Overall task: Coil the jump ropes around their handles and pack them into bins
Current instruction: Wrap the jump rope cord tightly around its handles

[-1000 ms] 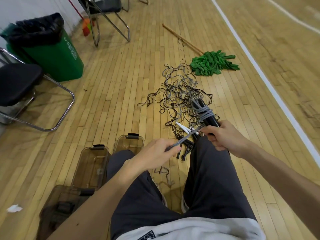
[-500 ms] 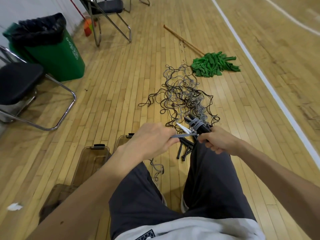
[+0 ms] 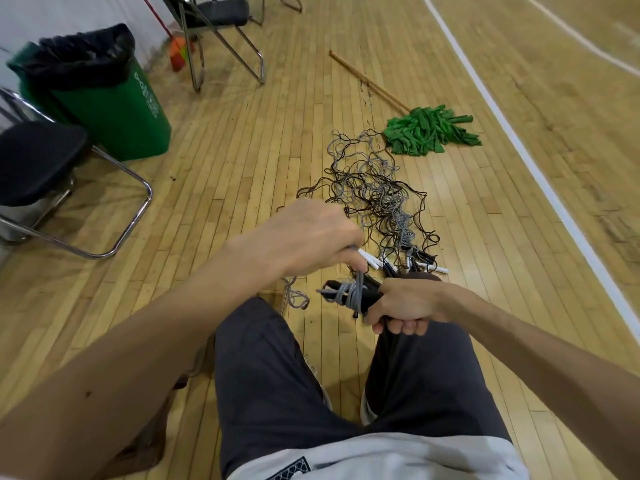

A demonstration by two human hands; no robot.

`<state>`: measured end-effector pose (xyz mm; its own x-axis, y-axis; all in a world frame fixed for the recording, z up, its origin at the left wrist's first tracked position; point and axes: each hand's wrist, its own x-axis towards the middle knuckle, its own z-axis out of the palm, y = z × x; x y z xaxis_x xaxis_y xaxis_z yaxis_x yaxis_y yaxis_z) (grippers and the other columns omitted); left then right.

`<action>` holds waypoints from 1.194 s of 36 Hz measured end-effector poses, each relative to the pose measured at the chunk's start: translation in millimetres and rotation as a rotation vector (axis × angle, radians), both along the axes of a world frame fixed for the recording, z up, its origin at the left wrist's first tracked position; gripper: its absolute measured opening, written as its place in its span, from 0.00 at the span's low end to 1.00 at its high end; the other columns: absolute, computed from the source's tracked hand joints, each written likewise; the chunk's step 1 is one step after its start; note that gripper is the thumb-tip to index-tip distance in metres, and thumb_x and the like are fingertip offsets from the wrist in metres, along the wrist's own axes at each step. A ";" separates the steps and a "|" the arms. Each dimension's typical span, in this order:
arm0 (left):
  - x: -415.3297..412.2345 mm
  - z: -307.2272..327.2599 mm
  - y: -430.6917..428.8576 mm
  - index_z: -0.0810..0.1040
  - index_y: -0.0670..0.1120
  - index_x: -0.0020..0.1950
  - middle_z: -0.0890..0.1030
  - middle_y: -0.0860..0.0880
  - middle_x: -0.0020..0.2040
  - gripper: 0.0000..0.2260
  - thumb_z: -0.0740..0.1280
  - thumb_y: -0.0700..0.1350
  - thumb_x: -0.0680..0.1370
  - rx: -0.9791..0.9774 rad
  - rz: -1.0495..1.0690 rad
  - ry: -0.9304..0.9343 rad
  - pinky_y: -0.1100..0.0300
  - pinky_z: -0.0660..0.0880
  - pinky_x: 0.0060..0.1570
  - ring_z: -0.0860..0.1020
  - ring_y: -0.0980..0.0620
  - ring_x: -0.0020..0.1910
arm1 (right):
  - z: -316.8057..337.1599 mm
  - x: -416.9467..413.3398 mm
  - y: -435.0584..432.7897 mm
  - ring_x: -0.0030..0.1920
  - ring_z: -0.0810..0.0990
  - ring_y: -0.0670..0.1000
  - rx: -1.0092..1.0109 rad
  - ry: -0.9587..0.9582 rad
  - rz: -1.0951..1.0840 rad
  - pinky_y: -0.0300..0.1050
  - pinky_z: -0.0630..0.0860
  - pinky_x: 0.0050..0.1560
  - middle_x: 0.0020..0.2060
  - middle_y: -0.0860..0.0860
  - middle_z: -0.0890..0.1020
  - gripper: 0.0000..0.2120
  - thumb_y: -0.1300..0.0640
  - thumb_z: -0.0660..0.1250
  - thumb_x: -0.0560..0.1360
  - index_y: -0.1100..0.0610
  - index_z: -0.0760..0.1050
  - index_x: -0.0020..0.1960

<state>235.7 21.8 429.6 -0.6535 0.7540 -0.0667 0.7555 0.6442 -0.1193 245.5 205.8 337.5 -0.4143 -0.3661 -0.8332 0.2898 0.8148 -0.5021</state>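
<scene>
closest in, low on my left, what i take for a bin (image 3: 149, 445) shows as a brown shape under my forearm. my arm covers most of it, so i can't say what is in it.

above my knees my right hand (image 3: 403, 306) is wrapped tight round the butt end of the black handles (image 3: 337, 292), fingers curled under. it holds the pair level and pointing left so the free end is open for winding. the grey rope (image 3: 356, 294) already sits on them in several turns just beside my knuckles.

my left hand (image 3: 311, 237) is above and a little left of the handles. it pinches the rope between thumb and fingertips and draws it up taut, which i judge will make the next turn lie snug instead of slipping off. the slack tail (image 3: 298, 297) loops on the floor (image 3: 242, 188) just below that hand. so this coil is partway done and not yet packed.

further out lies the pile of ropes (image 3: 374, 192), black and grey tangled together, with white handles (image 3: 369, 263) at its near edge. beyond it is a green mop (image 3: 426, 131). off to the left are a green trash can (image 3: 114, 109) and a chair (image 3: 38, 161).
</scene>
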 end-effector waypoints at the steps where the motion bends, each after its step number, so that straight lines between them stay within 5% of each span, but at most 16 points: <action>1: -3.1 2.1 -0.6 0.79 0.48 0.50 0.73 0.57 0.34 0.22 0.56 0.64 0.79 0.007 0.005 -0.017 0.67 0.61 0.30 0.74 0.56 0.36 | 2.5 2.0 -2.1 0.22 0.60 0.47 -0.001 0.001 0.022 0.37 0.57 0.22 0.25 0.49 0.66 0.10 0.57 0.66 0.78 0.57 0.73 0.38; 6: -16.7 3.7 -6.3 0.75 0.48 0.38 0.72 0.55 0.29 0.20 0.62 0.64 0.77 0.088 0.084 -0.173 0.65 0.64 0.32 0.69 0.60 0.30 | 12.0 12.9 -8.1 0.22 0.61 0.48 0.007 0.021 0.105 0.38 0.58 0.23 0.23 0.48 0.67 0.10 0.56 0.67 0.77 0.58 0.74 0.38; 10: -24.6 -1.3 -11.2 0.83 0.45 0.40 0.76 0.50 0.30 0.19 0.68 0.61 0.76 0.189 0.175 -0.398 0.66 0.66 0.30 0.71 0.55 0.29 | 17.9 20.6 -12.8 0.22 0.61 0.48 0.022 -0.010 0.195 0.38 0.59 0.22 0.25 0.49 0.67 0.07 0.57 0.67 0.77 0.59 0.74 0.43; 17: -27.2 -10.4 -17.3 0.83 0.50 0.37 0.71 0.54 0.26 0.10 0.72 0.53 0.76 0.301 0.227 -0.703 0.69 0.65 0.28 0.68 0.59 0.25 | 31.3 35.0 -17.7 0.24 0.62 0.49 -0.028 -0.011 0.303 0.39 0.59 0.24 0.27 0.51 0.67 0.06 0.58 0.66 0.77 0.59 0.74 0.43; 22: -25.6 -23.6 -26.7 0.86 0.42 0.43 0.75 0.42 0.31 0.16 0.72 0.56 0.73 0.427 0.281 -0.902 0.63 0.67 0.31 0.70 0.53 0.29 | 43.7 45.1 -18.0 0.26 0.65 0.50 -0.112 0.044 0.336 0.39 0.63 0.25 0.26 0.50 0.69 0.05 0.58 0.66 0.77 0.59 0.75 0.44; 26: -20.5 -31.0 -28.4 0.85 0.43 0.42 0.74 0.44 0.30 0.15 0.74 0.55 0.71 0.515 0.333 -1.027 0.61 0.66 0.28 0.68 0.52 0.27 | 53.4 52.2 -19.7 0.28 0.68 0.52 -0.206 0.118 0.349 0.44 0.66 0.30 0.29 0.53 0.71 0.09 0.57 0.67 0.77 0.59 0.75 0.40; 31: -13.7 -45.8 -33.1 0.81 0.51 0.41 0.69 0.44 0.29 0.04 0.74 0.49 0.73 0.700 0.410 -1.194 0.58 0.57 0.28 0.61 0.51 0.27 | 64.6 49.8 -18.3 0.27 0.66 0.52 -0.356 0.192 0.260 0.45 0.64 0.30 0.27 0.52 0.70 0.15 0.58 0.68 0.77 0.58 0.72 0.33; 35: -6.8 -56.8 -35.1 0.81 0.56 0.37 0.77 0.49 0.32 0.05 0.71 0.50 0.74 0.764 0.477 -1.212 0.63 0.66 0.28 0.71 0.52 0.28 | 69.1 43.3 -12.6 0.24 0.64 0.49 -0.473 0.191 0.137 0.40 0.63 0.25 0.25 0.50 0.68 0.12 0.61 0.68 0.79 0.60 0.71 0.37; 37: -4.8 -65.4 -38.9 0.81 0.53 0.38 0.80 0.53 0.34 0.06 0.71 0.47 0.75 0.816 0.505 -1.195 0.66 0.73 0.32 0.77 0.54 0.33 | 68.5 40.0 -10.7 0.24 0.63 0.48 -0.528 0.166 0.055 0.38 0.62 0.23 0.26 0.51 0.67 0.10 0.61 0.68 0.79 0.61 0.71 0.40; 40: 6.8 -68.9 -42.2 0.72 0.47 0.41 0.74 0.52 0.35 0.10 0.65 0.35 0.80 0.874 0.631 -1.168 0.66 0.68 0.36 0.69 0.56 0.35 | 67.6 33.7 -7.2 0.24 0.62 0.47 -0.581 0.134 -0.072 0.36 0.61 0.22 0.27 0.50 0.66 0.09 0.60 0.67 0.80 0.61 0.72 0.42; 43: 12.6 -71.8 -38.2 0.72 0.42 0.42 0.73 0.54 0.27 0.09 0.65 0.44 0.80 0.926 0.596 -1.214 0.65 0.61 0.29 0.65 0.59 0.26 | 64.5 27.2 -3.4 0.23 0.60 0.47 -0.605 0.127 -0.186 0.37 0.59 0.21 0.27 0.50 0.66 0.10 0.59 0.67 0.80 0.59 0.72 0.41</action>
<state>248.3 -16.4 357.9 -0.7545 0.5018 -0.4229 -0.2536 0.3714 0.8932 272.7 202.4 402.0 -0.5976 -0.6688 -0.4422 0.3072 0.3184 -0.8968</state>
